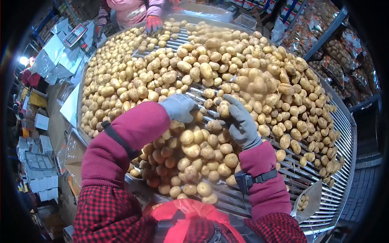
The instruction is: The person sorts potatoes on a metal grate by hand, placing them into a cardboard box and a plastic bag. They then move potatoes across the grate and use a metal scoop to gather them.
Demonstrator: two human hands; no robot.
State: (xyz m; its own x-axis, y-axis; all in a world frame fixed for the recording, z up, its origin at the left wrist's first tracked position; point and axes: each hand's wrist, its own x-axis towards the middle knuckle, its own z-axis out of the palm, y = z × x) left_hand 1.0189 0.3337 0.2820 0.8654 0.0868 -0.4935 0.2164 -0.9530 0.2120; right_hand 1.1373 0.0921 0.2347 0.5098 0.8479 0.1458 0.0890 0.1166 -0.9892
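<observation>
Potatoes [194, 148] lie heaped on a slatted metal table [338, 194]. My left hand [179, 108], in a grey glove, rests among them near the middle of the table; its fingers point down and right, partly hidden, beside a small potato. To its right, my right hand [242, 121], also gloved in grey, has its thumb and fingers around a potato [223, 108]. Bare slats show between the two hands. A nearer pile of potatoes sits below both hands, close to my body.
Across the table, a person's hand in a red and grey glove [153, 24] touches the potatoes. A scale [75, 35] and white boxes [41, 121] stand at left. Bagged potatoes [340, 54] fill a rack at right. A metal scoop-like tray [310, 201] holds small potatoes.
</observation>
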